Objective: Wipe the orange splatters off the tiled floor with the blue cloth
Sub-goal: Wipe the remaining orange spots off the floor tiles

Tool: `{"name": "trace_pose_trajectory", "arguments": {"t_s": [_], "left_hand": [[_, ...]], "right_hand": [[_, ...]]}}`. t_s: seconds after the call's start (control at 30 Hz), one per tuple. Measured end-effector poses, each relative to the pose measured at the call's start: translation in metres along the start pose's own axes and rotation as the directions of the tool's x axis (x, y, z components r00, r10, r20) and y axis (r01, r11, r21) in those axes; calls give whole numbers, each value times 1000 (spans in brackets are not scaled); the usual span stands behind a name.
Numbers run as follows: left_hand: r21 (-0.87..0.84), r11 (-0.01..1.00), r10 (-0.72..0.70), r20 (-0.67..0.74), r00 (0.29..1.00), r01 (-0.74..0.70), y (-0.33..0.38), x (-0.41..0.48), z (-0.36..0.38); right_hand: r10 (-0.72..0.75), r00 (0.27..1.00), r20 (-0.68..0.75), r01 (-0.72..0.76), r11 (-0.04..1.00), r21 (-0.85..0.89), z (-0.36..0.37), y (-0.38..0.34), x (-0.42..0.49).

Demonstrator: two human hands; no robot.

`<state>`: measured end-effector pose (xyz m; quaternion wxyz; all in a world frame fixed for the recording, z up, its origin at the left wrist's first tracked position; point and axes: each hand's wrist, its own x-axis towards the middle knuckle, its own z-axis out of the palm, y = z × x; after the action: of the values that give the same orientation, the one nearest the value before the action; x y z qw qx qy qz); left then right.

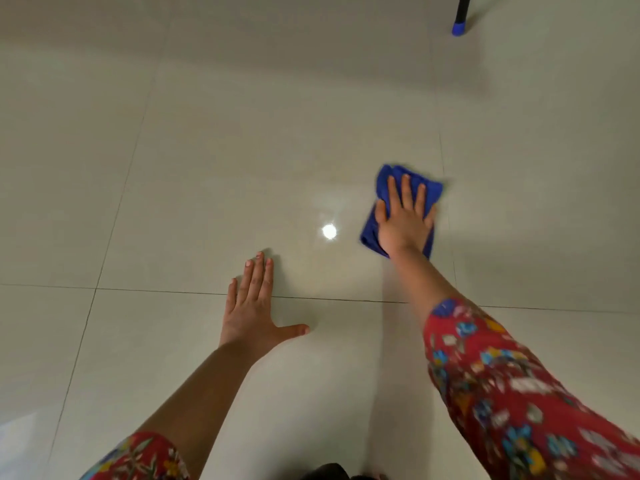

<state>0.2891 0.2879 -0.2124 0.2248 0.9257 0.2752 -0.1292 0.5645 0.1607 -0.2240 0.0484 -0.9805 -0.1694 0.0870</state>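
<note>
I am pressing the blue cloth [383, 183] with my right hand [403, 221], fingers [406, 192] spread flat, left hand [251, 306] bracing on the tiled floor [242, 150]; firm, even strokes seem best.

Both arms wear sleeves of red cloth printed with small flowers in blue, yellow and white; the right sleeve [512, 393] ends well back from the fingers [393, 192] of the right hand [403, 220], leaving wrist and forearm bare; the left sleeve [138, 455] ends farther back still from the left hand [251, 306], with the whole forearm bare. The right sleeve's print is blurred; the left sleeve's shows thin green leaves as well.
</note>
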Motion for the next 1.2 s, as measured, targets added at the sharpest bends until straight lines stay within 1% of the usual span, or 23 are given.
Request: {"name": "trace_pose_trajectory", "arguments": {"t_s": [0.07,0.1,0.2,0.27,0.3,0.33,0.4,0.47,0.53,0.57,0.63,0.73,0.77,0.8,0.83,0.87,0.93,0.97,1.0,1.03,1.1,1.17,1.2], "left_hand": [[-11,1000,2,-5,1000,-2,0,-1,1],[-14,1000,7,-10,1000,-7,0,-1,1],[-30,999,19,-69,997,-21,-4,1,-4],[-21,999,30,-109,994,-32,-12,3,-12],[-10,999,38,-131,991,-39,-18,3,-16],[1,999,53,-142,988,-53,-23,4,-20],[22,999,50,-141,989,-47,-35,1,-23],[9,1000,-14,-173,985,15,-45,-5,-23],[-49,995,-99,-202,974,91,-53,-11,-23],[-83,988,-145,-218,965,130,-57,-13,-23],[-115,971,-231,-242,943,208,-68,-20,-21],[-140,942,-334,-268,904,306,-85,-29,-21],[-154,931,-361,-271,892,330,-90,-32,-21],[-167,924,-378,-274,884,343,-91,-32,-21],[-184,911,-409,-281,868,369,-99,-39,-22],[-190,910,-410,-282,868,368,-98,-40,-22],[-207,902,-425,-283,859,378,-102,-46,-21],[-219,893,-445,-286,849,394,-107,-52,-22],[-230,886,-458,-284,843,403,-110,-55,-21],[-242,879,-469,-286,836,411,-115,-59,-21],[-259,873,-479,-291,828,414,-120,-62,-22],[-272,875,-476,-321,819,402,-120,-62,-23],[-286,871,-481,-336,810,399,-119,-59,-25]], "right_hand": [[-185,982,37,186,982,-27,4,-51,12],[-304,951,48,306,951,-35,8,-73,6],[-613,788,49,615,786,-59,23,-96,-56],[-715,698,37,716,696,-61,28,-64,-98],[-709,705,37,709,702,-65,27,-43,-105],[-667,745,25,667,742,-71,25,-23,-99],[-473,881,23,473,877,-83,21,-5,-68],[-270,963,9,270,960,-73,13,-22,-34],[-221,975,-5,221,975,-30,12,-63,-13],[-271,963,13,271,962,-20,16,-86,-11],[-470,882,33,471,882,-23,30,-127,-35],[-765,639,77,769,638,-43,41,-131,-109],[-821,564,87,826,562,-44,40,-114,-123],[-847,524,95,852,521,-49,38,-92,-126],[-855,511,92,860,507,-62,36,-82,-122],[-812,579,69,815,574,-86,34,-70,-107],[-632,774,41,632,769,-95,31,-75,-73],[-549,835,40,550,831,-81,30,-92,-58],[-497,867,43,499,864,-72,30,-111,-47],[-487,872,48,489,870,-63,30,-136,-40],[-533,843,72,537,842,-52,33,-180,-38],[-643,757,116,652,756,-62,40,-211,-53],[-709,692,135,720,691,-65,45,-218,-68]]}}
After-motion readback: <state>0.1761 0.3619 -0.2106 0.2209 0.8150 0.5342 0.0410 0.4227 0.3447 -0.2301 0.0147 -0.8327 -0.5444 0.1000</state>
